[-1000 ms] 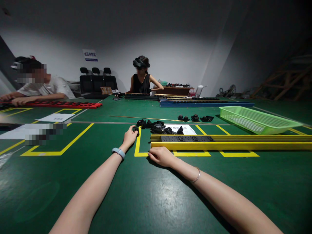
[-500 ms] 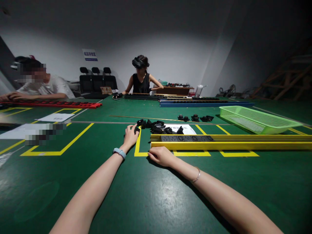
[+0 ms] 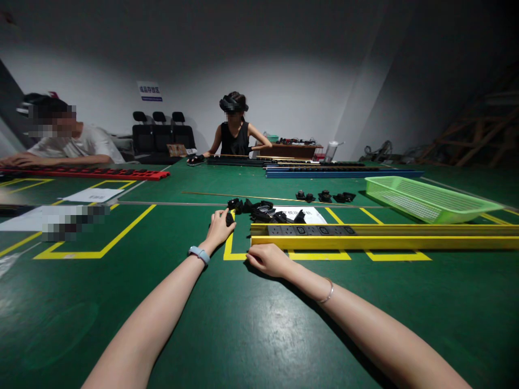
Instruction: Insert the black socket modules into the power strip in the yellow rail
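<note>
My left hand [image 3: 220, 227] is closed round a small black socket module [image 3: 230, 219], beside a pile of loose black modules [image 3: 259, 208]. Fingers cover part of the held piece. My right hand [image 3: 268, 260] rests on the table with its fingers curled in, close against the near left end of a long yellow rail [image 3: 389, 242]. Whatever lies inside that hand is hidden. A row of black socket modules [image 3: 312, 230] sits in the left part of the rail's channel.
A green plastic basket [image 3: 433, 200] stands behind the rail. More black modules [image 3: 325, 196] and a thin brass-coloured strip [image 3: 227, 195] lie farther back. Beyond are blue rails [image 3: 344, 173] and a red rail [image 3: 121, 174]. Two people sit at the far side and left.
The black module in my left hand has turned slightly and moved a little right and down, with the fingers shifting round it. My right hand has stayed in place.
</note>
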{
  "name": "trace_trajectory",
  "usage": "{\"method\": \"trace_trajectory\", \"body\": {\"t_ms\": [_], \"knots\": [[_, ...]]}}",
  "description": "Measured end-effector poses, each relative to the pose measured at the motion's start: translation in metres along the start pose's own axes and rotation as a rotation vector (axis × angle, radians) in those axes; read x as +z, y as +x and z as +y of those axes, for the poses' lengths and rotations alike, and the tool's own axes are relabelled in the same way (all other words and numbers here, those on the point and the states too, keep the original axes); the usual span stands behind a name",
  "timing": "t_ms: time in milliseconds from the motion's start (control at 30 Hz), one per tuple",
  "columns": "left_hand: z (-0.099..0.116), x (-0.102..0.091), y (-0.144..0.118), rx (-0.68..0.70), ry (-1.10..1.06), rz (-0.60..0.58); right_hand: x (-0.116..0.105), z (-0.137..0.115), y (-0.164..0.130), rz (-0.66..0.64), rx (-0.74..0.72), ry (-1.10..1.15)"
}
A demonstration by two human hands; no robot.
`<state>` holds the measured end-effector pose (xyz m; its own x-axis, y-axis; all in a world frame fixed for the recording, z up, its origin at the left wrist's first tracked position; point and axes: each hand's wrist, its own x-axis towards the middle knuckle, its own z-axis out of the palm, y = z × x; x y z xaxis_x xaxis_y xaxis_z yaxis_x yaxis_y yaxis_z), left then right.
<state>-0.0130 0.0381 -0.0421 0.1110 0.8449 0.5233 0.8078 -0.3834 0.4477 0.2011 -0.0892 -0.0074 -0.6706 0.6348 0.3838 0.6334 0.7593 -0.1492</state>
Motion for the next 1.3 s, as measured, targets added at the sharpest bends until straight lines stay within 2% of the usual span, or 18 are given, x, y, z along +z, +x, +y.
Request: {"method": "trace_trajectory", "body": {"t_ms": [167,233,300,400,500,733,967,1133,1300], "knots": [[0.011,-0.010,0.001,-0.044,-0.196,0.061,0.001,0.001,0.000,0.000,-0.005,-0.002],[0.023,-0.015,-0.002,0.002,-0.323,0.094,0.002,0.001,0.000,0.000,-0.004,-0.005],[0.037,-0.017,-0.006,0.024,-0.451,0.052,0.002,0.001,0.000,0.002,-0.004,-0.008],[0.055,-0.013,-0.015,0.011,-0.623,-0.099,0.003,0.002,0.000,0.004,-0.011,-0.013],[0.064,-0.008,-0.021,-0.003,-0.705,-0.155,0.002,0.002,0.000,0.002,-0.011,-0.015],[0.065,-0.014,-0.020,-0.131,-0.803,-0.206,0.002,0.002,0.000,-0.005,-0.005,0.000],[0.069,-0.019,-0.021,-0.250,-0.979,-0.352,-0.002,0.000,0.001,-0.028,0.000,0.002],[0.068,-0.020,-0.021,-0.256,-1.018,-0.462,-0.001,0.000,0.001,-0.028,0.003,-0.005],[0.066,-0.025,-0.020,-0.195,-0.993,-0.522,0.001,0.001,0.000,-0.012,-0.005,0.002]]}}
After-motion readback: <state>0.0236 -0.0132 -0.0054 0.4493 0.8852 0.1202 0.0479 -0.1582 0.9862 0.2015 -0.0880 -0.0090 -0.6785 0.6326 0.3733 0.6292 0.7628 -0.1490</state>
